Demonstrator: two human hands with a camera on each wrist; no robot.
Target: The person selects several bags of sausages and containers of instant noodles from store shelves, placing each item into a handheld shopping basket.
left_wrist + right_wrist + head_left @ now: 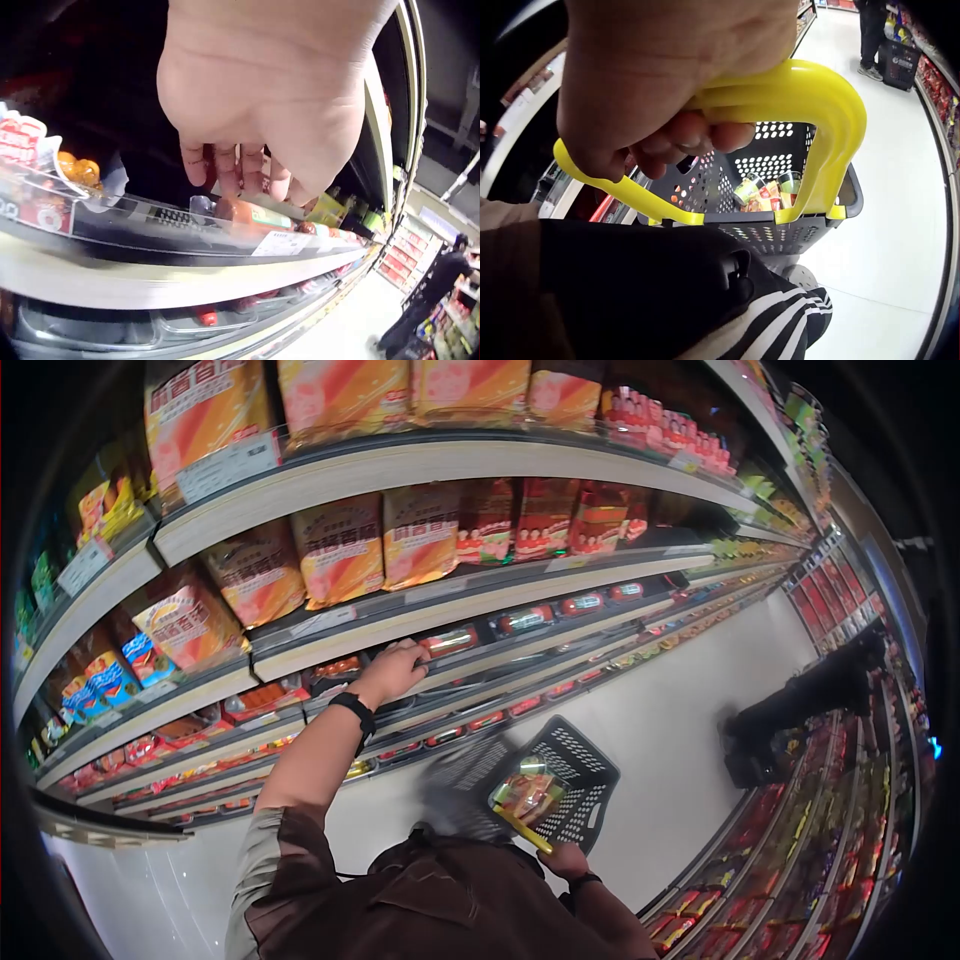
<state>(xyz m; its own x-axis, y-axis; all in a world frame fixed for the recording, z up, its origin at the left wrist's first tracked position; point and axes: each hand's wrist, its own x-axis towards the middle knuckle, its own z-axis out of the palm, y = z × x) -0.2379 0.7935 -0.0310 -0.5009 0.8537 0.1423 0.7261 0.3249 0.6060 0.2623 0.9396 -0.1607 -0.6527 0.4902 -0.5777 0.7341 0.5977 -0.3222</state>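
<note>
My left hand (397, 668) (262, 97) reaches over the front edge of a middle shelf, fingers pointing down beside a reddish packaged sausage (450, 641) (251, 215). Something pale lies behind the fingertips in the left wrist view; whether they touch it I cannot tell. My right hand (567, 860) (675, 75) grips the yellow handle (525, 832) (832, 112) of a dark perforated shopping basket (575, 745) (780, 232). Colourful packages (530, 790) (763, 193) lie inside the basket.
Orange and red bags (340, 550) fill the shelf above my left hand. Trays of packaged food (82, 326) sit on the shelf below. Across the pale aisle floor (690, 690), a person in dark clothes (820, 700) (431, 296) stands with another basket (898, 64).
</note>
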